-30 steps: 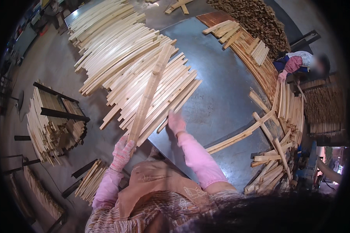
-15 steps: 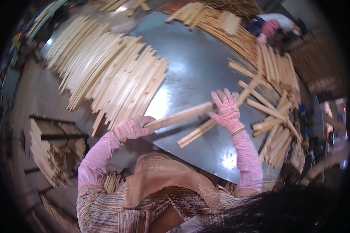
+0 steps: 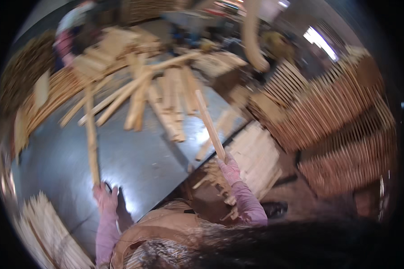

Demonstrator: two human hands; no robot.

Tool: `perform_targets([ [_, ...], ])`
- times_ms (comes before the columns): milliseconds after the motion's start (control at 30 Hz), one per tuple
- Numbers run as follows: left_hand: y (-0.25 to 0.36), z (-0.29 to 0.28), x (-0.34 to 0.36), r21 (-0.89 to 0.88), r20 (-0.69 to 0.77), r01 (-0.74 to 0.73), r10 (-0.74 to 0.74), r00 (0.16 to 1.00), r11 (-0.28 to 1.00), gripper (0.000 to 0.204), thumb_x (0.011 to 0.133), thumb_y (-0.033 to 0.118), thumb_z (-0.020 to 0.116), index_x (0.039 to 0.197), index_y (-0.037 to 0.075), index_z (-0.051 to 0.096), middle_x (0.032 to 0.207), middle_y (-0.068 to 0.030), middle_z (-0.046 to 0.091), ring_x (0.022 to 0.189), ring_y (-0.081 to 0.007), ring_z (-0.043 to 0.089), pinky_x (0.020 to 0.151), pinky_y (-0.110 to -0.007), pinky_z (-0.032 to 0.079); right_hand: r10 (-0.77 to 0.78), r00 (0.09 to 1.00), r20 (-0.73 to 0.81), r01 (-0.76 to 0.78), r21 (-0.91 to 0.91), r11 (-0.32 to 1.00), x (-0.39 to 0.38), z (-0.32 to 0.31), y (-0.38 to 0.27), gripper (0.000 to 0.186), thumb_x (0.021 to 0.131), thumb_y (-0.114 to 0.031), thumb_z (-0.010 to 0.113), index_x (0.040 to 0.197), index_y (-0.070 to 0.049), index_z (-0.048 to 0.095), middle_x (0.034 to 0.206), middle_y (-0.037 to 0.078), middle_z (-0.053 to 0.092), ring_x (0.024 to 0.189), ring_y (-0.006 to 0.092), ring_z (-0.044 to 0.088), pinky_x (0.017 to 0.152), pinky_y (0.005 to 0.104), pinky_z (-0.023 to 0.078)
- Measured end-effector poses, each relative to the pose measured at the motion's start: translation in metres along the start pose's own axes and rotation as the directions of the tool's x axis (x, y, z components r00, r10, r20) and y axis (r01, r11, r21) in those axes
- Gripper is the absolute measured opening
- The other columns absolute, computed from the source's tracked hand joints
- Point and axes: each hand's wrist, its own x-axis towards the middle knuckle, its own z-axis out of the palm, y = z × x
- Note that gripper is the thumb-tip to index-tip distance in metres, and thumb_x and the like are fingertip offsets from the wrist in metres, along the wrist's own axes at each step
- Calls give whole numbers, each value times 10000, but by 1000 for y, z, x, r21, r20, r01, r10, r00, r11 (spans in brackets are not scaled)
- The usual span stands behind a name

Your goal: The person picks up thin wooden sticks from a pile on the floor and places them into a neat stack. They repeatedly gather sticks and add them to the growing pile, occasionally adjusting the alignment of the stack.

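Note:
My left hand (image 3: 105, 198), blurred in a pinkish glove, is at the near end of a long wooden slat (image 3: 91, 139) over the metal table (image 3: 143, 175); its thumb stands apart, and whether it grips the slat I cannot tell. My right hand (image 3: 229, 167), also gloved, is closed round the lower end of a pale slat (image 3: 209, 123), which points away over the table's right part. Loose slats (image 3: 139, 94) lie crossed in a pile along the table's far side.
A co-worker (image 3: 72, 27) bends at the far left beside stacked slats (image 3: 49, 103). Pale slats (image 3: 49, 228) lie near left. A pale stack (image 3: 256, 161) stands beside the table's right edge, larger reddish stacks (image 3: 327, 103) beyond. A thick curved hose (image 3: 253, 36) hangs behind.
My view has swung right, bringing the right-hand stacks in. The slat that was held between both hands now points away in my right hand; my left hand has moved to another slat.

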Motion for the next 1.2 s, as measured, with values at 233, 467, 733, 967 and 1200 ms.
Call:
perform_targets([
  [233, -62, 57, 3, 466, -312, 283, -143, 939, 838, 692, 947, 383, 698, 1493, 41, 446, 1454, -247, 508, 1328, -435, 499, 1113, -490, 427, 532, 685, -497, -513, 190, 837, -24, -92, 90, 609, 1003, -432, 648, 1380, 45, 609, 1227, 219, 720, 1189, 338, 670, 1019, 387, 499],
  [467, -70, -2, -8, 331, 85, 326, -372, 924, 886, 425, 941, 328, 701, 1215, 13, 623, 1193, -237, 671, 1037, -429, 648, 896, -504, 536, 644, 561, -521, -728, 59, 683, -11, -102, 147, 669, 1067, -537, 455, 1368, 40, 614, 1318, 277, 667, 1249, 423, 625, 1065, 437, 483],
  [733, 25, -18, -49, -64, 117, 592, -583, 804, 804, 581, 869, 314, 801, 1266, -54, 588, 1064, -223, 714, 964, -345, 692, 892, -464, 529, 425, 890, -168, -395, -750, 530, 36, -106, 176, 444, 1064, -386, 445, 1091, -53, 737, 1132, 207, 731, 1091, 369, 703, 935, 471, 565],
  [967, 71, -28, -47, -471, 288, 660, -605, 742, 585, 794, 804, 314, 899, 1415, -16, 514, 1180, -97, 685, 1078, -192, 636, 922, -363, 535, 318, 813, -488, -557, -491, 670, 53, -73, 72, 607, 1026, -393, 589, 1527, -57, 514, 1415, 252, 618, 1244, 386, 622, 1025, 450, 507],
  [1200, -14, -31, -69, -646, 173, 593, -665, 726, 480, 561, 898, 333, 809, 1303, -1, 612, 1078, -122, 714, 966, -236, 671, 881, -369, 548, -222, 961, 167, 232, -44, 972, 41, 145, -111, 442, 987, -163, 679, 1388, 15, 622, 1244, 173, 673, 1142, 278, 636, 991, 391, 505],
])
